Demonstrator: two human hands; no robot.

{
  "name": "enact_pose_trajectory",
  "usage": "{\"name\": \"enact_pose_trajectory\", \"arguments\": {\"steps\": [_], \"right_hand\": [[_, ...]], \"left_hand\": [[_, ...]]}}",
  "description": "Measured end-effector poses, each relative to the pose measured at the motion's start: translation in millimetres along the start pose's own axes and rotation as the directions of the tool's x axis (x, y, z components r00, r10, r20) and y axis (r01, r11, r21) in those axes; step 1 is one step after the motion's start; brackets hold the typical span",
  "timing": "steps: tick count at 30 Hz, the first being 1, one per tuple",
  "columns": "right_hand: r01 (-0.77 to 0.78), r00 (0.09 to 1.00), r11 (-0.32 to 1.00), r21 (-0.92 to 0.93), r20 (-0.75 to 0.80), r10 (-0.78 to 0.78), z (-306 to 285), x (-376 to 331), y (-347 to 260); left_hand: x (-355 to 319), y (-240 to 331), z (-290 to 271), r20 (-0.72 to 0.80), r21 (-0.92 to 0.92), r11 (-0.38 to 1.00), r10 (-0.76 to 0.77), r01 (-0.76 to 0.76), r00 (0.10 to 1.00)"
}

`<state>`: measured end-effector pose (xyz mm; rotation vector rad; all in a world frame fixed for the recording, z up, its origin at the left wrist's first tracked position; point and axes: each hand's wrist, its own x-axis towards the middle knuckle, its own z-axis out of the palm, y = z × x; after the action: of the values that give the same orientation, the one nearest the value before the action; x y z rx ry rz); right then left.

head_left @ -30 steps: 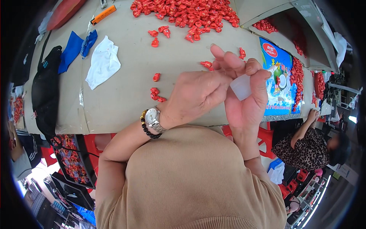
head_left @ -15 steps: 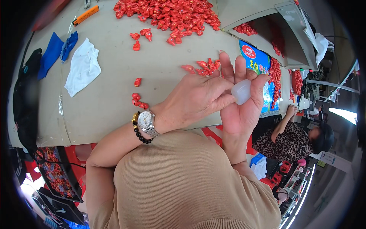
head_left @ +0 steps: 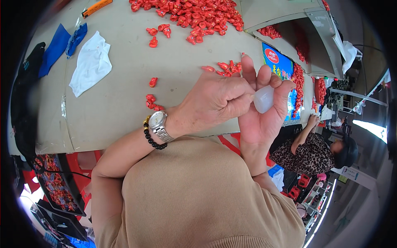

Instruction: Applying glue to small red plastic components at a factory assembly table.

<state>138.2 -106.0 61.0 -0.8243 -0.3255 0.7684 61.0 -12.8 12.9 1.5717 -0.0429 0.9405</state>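
While the left hand (head_left: pixel 215 97) reaches across the body, the head view shows its thumb and fingers bunched in a pinch at the edge of a small translucent cup-like piece (head_left: pixel 263 100). The right hand (head_left: pixel 260 126) is turned palm up, holding that piece between its thumb and curled fingers. The hands are thus together on it, nearer the wearer than the heap of red pieces (head_left: pixel 197 16) and to the right of that heap. Whether a fingertip sits inside the piece cannot be told.

What has just changed is the piece's attitude: it now shows a rounded, tapering side, so the handling seems to be a turning or adjusting one, with both hands occupied and no red piece visible in either.

A second ago its outline was squarish and straight-edged; against half a second ago the left fingers look more tightly bunched. The view has also swung, so the table (head_left: pixel 120 95) lies differently in it. Loose red pieces (head_left: pixel 223 65) on the near side of the heap, the white cloth (head_left: pixel 91 64) to its left and the blue printed sheet (head_left: pixel 282 62) to its right seem otherwise undisturbed.
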Motion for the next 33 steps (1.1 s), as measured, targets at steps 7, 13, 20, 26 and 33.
{"name": "enact_pose_trajectory", "arguments": {"steps": [7, 13, 20, 26, 33], "right_hand": [[0.070, 0.997, 0.995, -0.066, -0.009, -0.071, -6, 4, 8], [0.102, 0.994, 0.992, -0.076, 0.057, -0.098, -10, 5, 13], [0.130, 0.992, 0.989, -0.073, 0.012, -0.129, -14, 13, 11], [0.121, 0.992, 0.975, -0.188, -0.001, -0.123, -11, 8, 12], [0.102, 0.994, 0.984, -0.145, -0.012, -0.105, -13, 4, 11]], "left_hand": [[-8, 1, 8, -0.069, -0.240, 0.943, -0.255, 0.232, 0.965], [-7, 6, 10, 0.001, -0.544, 0.707, -0.537, 0.451, 0.843], [-5, 14, 9, 0.339, -0.812, 0.134, -0.684, 0.567, 0.646], [-9, 12, 11, 0.393, -0.823, 0.033, -0.689, 0.568, 0.609], [-11, 9, 11, 0.458, -0.818, -0.074, -0.685, 0.571, 0.567]]}}
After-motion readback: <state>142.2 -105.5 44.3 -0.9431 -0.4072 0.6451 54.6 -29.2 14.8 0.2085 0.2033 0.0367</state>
